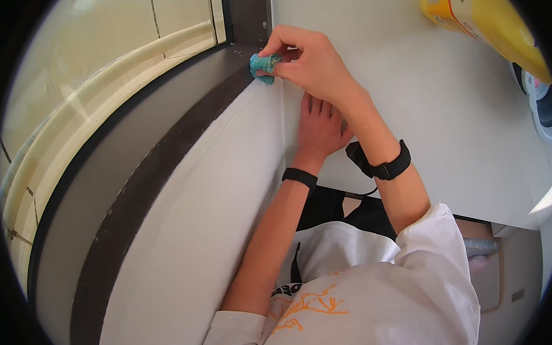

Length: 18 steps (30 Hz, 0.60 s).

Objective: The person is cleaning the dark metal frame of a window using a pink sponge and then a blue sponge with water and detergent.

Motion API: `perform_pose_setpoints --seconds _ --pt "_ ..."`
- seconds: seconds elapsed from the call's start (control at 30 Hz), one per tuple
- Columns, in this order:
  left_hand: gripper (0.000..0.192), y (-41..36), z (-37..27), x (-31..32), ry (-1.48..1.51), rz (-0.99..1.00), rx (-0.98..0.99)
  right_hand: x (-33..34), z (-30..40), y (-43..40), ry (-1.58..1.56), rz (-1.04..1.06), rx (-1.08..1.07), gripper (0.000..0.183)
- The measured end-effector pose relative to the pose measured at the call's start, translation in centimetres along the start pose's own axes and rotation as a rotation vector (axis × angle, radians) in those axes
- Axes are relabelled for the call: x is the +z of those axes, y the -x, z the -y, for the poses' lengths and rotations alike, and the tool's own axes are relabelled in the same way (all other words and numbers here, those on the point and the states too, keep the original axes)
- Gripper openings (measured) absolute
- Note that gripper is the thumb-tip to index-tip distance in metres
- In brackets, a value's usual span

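Observation:
A crumpled blue-green scrubbing cloth or pad (264,67) is pinched between the thumb and fingers of my right hand (315,61). It presses on the corner where the dark brown window frame (165,144) meets the white wall and the white surface. Below my right hand, my left hand (317,127) lies with its fingers spread on the white surface (438,121), holding nothing that shows. Its fingertips are close under my right wrist and partly covered. Each wrist wears a black strap, and a black device sits on the right one.
A yellow plastic bottle (485,23) lies or stands at the upper right, bearing writing. Below it is a light blue plastic item (539,108), partly cut off. Window glass and a pale pipe (131,61) outside are on the left. A white wall (190,212) runs beside my left arm.

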<state>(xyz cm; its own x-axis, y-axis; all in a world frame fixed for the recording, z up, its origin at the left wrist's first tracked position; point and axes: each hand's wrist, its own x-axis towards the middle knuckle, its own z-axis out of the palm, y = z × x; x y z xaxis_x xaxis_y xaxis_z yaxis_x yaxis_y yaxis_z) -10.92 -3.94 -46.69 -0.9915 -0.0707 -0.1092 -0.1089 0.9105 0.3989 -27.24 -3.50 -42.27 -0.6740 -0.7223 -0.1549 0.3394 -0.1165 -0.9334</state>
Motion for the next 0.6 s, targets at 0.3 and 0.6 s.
perform_pose_setpoints --seconds 0.3,0.6 --pt "0.052 -0.2 0.3 0.1 0.012 -0.077 0.018 -1.0 -1.2 1.3 0.540 -0.084 0.124 0.015" --pt "0.070 -0.2 -0.1 -1.0 0.049 0.085 -0.041 0.4 0.8 1.3 -0.028 -0.026 0.392 0.013"
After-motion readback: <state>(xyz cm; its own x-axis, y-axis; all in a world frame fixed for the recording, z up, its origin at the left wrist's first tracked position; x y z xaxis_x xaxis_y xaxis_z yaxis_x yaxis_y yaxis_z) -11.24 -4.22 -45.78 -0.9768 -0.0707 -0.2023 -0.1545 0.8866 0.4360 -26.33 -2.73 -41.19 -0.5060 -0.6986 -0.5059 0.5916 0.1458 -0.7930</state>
